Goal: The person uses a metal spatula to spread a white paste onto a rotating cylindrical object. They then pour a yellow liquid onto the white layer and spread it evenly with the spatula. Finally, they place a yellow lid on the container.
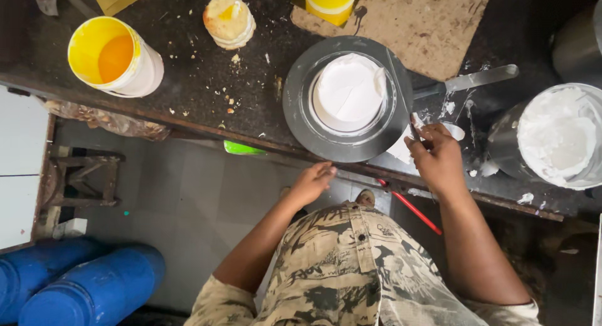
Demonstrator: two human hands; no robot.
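Note:
A round cake covered in white cream sits on a grey turntable on the dark counter. My right hand grips a thin metal spatula whose blade rests against the cake's right side. My left hand hangs at the counter's near edge, just below the turntable, fingers loosely curled and holding nothing.
A metal bowl of white cream stands at the right, a second spatula beside it. A white bucket of yellow liquid, a small sponge cake, a yellow tub and a brown board lie farther back. Blue barrels are on the floor.

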